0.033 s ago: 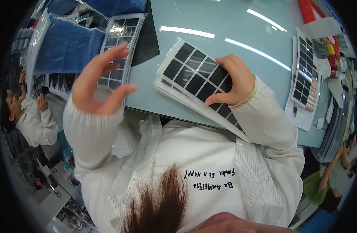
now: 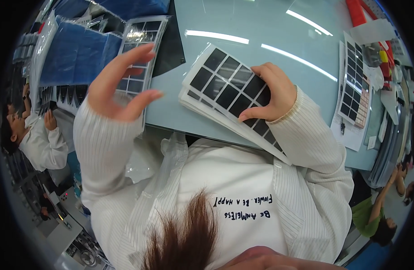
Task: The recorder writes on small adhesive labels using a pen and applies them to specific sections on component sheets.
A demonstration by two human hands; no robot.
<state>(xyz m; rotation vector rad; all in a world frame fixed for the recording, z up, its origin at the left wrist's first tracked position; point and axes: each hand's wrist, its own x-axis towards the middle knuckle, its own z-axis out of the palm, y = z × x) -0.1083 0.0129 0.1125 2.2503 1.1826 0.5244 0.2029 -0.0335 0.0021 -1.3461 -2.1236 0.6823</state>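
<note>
At the near side of the broad, glassy counter [image 2: 316, 100] is a stack of dark-gridded sheets [image 2: 228, 95], its long axis slanting from far left to near right, the near end jutting past the edge. The right hand [image 2: 277, 93] has its grip on the right side, thumb on top; the left hand [image 2: 113, 93] is spread, holding nothing. I'd say this step is steadying; the next move calls for keeping the layers together.

Bright strip reflections [image 2: 217, 37] streak the pale blue-green tabletop [image 2: 301, 49]; a grey work surface [image 2: 65, 234] stands lower left.
</note>
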